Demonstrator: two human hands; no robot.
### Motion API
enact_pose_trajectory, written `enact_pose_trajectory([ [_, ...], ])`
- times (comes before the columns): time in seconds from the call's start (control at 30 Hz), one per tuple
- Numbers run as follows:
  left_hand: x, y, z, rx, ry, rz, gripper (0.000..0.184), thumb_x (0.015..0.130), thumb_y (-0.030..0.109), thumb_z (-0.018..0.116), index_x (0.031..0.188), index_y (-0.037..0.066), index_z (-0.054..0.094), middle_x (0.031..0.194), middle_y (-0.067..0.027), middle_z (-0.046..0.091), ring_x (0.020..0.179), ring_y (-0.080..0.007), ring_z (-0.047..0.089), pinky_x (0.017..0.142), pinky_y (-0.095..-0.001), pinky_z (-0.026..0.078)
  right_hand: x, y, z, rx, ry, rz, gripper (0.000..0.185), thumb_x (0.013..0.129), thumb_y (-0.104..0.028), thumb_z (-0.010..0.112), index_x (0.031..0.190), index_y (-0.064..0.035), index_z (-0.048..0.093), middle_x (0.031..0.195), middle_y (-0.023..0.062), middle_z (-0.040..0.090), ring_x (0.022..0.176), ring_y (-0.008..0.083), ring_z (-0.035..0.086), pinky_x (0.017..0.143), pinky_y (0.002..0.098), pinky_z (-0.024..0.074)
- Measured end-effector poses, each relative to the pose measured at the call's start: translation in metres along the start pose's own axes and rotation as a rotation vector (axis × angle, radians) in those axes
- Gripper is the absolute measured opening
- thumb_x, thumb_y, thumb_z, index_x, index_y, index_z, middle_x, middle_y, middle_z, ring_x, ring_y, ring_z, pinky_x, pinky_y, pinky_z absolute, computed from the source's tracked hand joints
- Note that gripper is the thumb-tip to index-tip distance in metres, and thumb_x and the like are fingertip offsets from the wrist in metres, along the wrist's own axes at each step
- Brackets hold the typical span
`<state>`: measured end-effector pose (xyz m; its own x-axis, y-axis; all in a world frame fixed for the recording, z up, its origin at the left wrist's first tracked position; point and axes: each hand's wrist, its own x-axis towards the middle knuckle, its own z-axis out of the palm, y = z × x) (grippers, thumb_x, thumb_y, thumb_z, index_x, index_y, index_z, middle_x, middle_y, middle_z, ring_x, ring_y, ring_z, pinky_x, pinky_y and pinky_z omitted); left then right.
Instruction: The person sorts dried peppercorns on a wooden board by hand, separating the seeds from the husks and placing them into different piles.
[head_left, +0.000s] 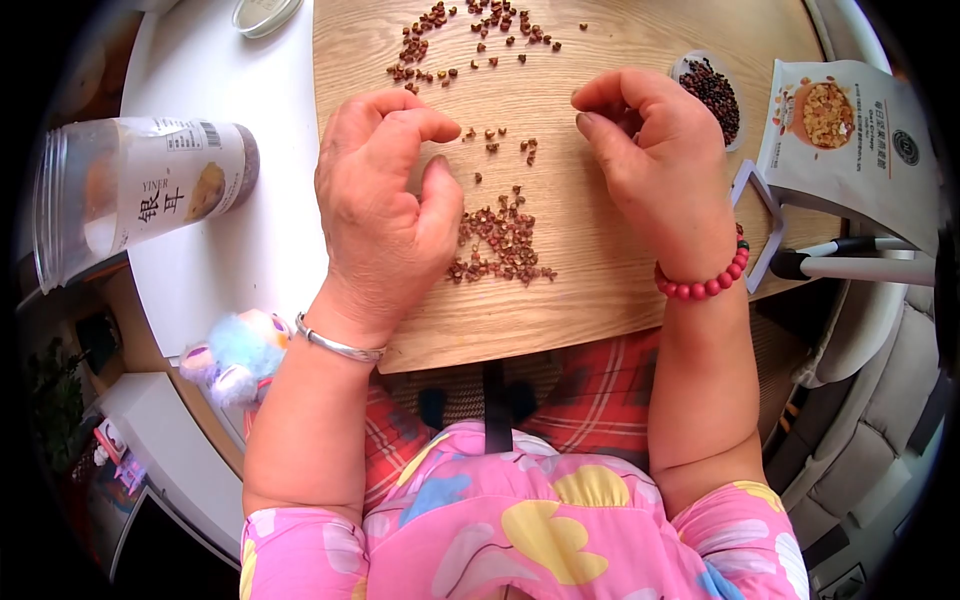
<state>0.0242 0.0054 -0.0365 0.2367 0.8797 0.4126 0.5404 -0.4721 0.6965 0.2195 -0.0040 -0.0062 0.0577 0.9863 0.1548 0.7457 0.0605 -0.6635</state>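
Note:
My left hand hovers over the left part of the wooden table board, fingers curled, with a gap between thumb and index finger and nothing visible in it. Just beside it lies a pile of reddish-brown Sichuan peppercorns. A few loose peppercorns lie between my two hands. On the right, my right hand is bent with thumb and index tips close but apart; its other fingers are partly hidden. A larger scatter of peppercorns spreads along the far side. Near my right hand stands a small clear bowl of dark peppercorns.
A plastic jar with a printed label lies at the left by the white surface. A round lid is at the top left. A printed food pouch sits right of the wooden board. A fluffy toy is near my left forearm.

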Motion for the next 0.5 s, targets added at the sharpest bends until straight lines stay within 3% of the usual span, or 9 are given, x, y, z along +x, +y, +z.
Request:
enact_pose_trajectory([
  [0.2, 0.000, -0.004, 0.000, 0.029, 0.022, 0.048, 0.023, 0.066, -0.004, 0.056, 0.087, 0.004, 0.061, 0.092, -0.0132, 0.058, 0.085, -0.0295, 0.056, 0.078, -0.0377, 0.045, -0.007, -0.011, 0.010, -0.103, -0.043, -0.100, 0.006, 0.074, -0.005, 0.065, 0.079, -0.0047, 0.066, 0.077, 0.0125, 0.061, 0.071, 0.0314, 0.060, 0.066, 0.0401, 0.0502],
  [0.27, -0.001, -0.003, -0.001, 0.017, 0.022, 0.011, 0.022, 0.067, -0.004, 0.055, 0.087, 0.003, 0.061, 0.092, -0.0135, 0.058, 0.085, -0.0296, 0.056, 0.078, -0.0380, 0.045, -0.009, -0.018, 0.012, -0.110, -0.195, -0.152, 0.007, 0.072, -0.005, 0.065, 0.079, -0.0046, 0.066, 0.078, 0.0123, 0.061, 0.072, 0.0315, 0.061, 0.066, 0.0397, 0.0503],
  [0.33, -0.001, -0.002, -0.002, 0.003, 0.021, -0.012, 0.022, 0.068, -0.005, 0.054, 0.087, 0.003, 0.061, 0.092, -0.0137, 0.058, 0.086, -0.0297, 0.056, 0.078, -0.0380, 0.045, -0.009, -0.015, 0.016, -0.060, -0.197, -0.149, 0.008, 0.071, -0.005, 0.065, 0.079, -0.0051, 0.066, 0.078, 0.0122, 0.060, 0.071, 0.0312, 0.061, 0.065, 0.0396, 0.0502],
  [0.43, -0.001, -0.003, -0.004, -0.022, 0.025, -0.038, 0.022, 0.069, -0.005, 0.053, 0.088, 0.003, 0.061, 0.092, -0.0140, 0.058, 0.086, -0.0299, 0.056, 0.077, -0.0379, 0.045, -0.005, -0.012, 0.020, 0.057, -0.067, -0.093, 0.008, 0.071, -0.003, 0.063, 0.078, -0.0057, 0.066, 0.078, 0.0126, 0.060, 0.073, 0.0307, 0.061, 0.064, 0.0398, 0.0501],
  [0.5, -0.001, -0.004, -0.004, -0.035, 0.029, -0.040, 0.022, 0.070, -0.006, 0.052, 0.089, 0.003, 0.060, 0.092, -0.0142, 0.058, 0.086, -0.0301, 0.056, 0.077, -0.0377, 0.045, -0.004, -0.013, 0.024, 0.002, 0.034, -0.189, 0.010, 0.071, -0.001, 0.061, 0.077, -0.0061, 0.066, 0.079, 0.0128, 0.060, 0.075, 0.0310, 0.060, 0.065, 0.0399, 0.0500],
])
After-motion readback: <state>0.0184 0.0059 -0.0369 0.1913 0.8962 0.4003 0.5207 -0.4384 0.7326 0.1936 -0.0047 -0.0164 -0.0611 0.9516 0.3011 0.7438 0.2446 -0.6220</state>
